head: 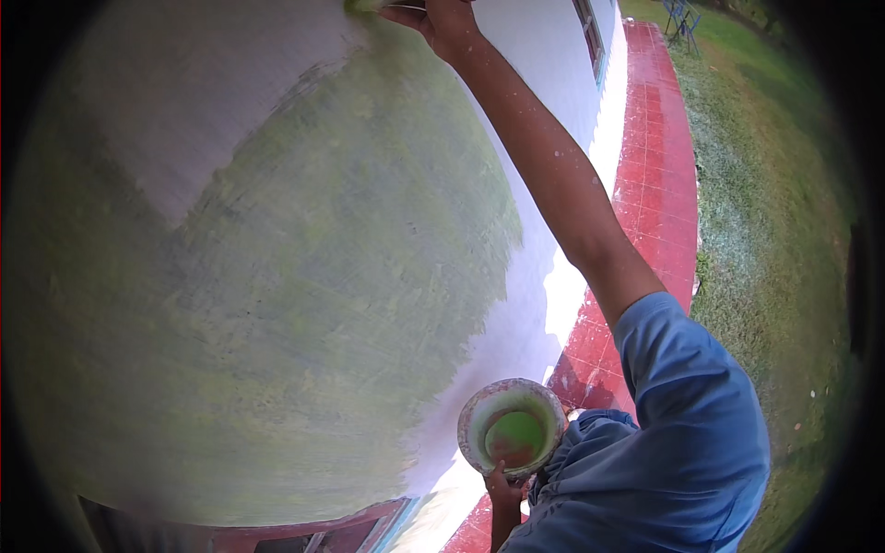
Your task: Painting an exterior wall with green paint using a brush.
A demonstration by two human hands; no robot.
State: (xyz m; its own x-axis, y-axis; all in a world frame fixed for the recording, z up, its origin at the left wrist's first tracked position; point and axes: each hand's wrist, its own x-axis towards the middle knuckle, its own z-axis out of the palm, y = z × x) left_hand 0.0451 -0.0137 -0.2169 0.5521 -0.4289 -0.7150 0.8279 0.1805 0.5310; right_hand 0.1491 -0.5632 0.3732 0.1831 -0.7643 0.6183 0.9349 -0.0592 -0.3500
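Note:
My right hand (446,27) is stretched out to the top edge of the view, closed on a brush. Only the green-wet end of this brush (363,6) shows, and it meets the wall (332,263). Patchy green paint covers much of the wall, with pale lilac-white areas at the upper left and along the right side. Down by my body, my left hand (505,489) grips the rim of a paint-stained round tub (470,428), thumb over the edge. Inside the tub lies green paint (515,437). Pale paint specks dot my right forearm.
A red tiled walkway (639,180) runs along the foot of the wall, with grass (747,228) beyond it. Window frames show at the bottom (290,531) and upper right (589,34). A blue metal-looking stand (682,21) is on the far grass.

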